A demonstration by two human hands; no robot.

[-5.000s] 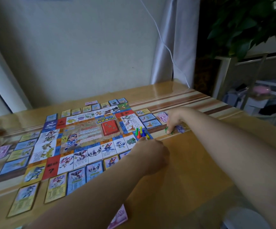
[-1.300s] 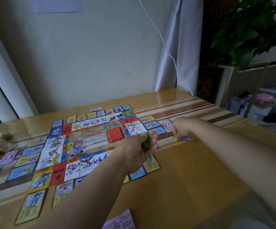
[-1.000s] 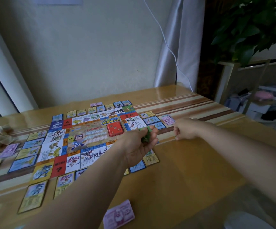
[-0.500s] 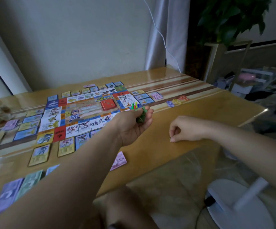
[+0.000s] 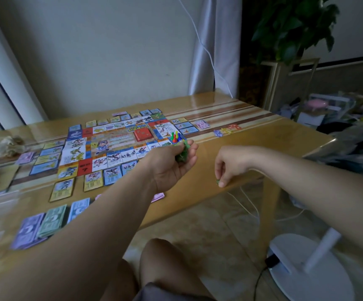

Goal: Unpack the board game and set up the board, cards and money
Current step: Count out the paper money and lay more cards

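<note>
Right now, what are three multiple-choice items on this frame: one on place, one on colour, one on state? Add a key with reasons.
1. Where do the coloured pawns stand?
A. On the board's near right corner space
B. On a chair
C. In a box

2. What colour is the deck on the board's middle?
A. Blue
B. Red
C. White

3. What is the right hand doing?
A. Lying flat and empty
B. Pinching a small green piece at the table's near edge
C. Holding a pen

Key:
1 A: the pawns cluster on that corner space, just beyond the left hand, which cups green pieces.
2 B: the deck's top is red.
3 B: its thumb and fingertips close on the small green piece at the edge.
</note>
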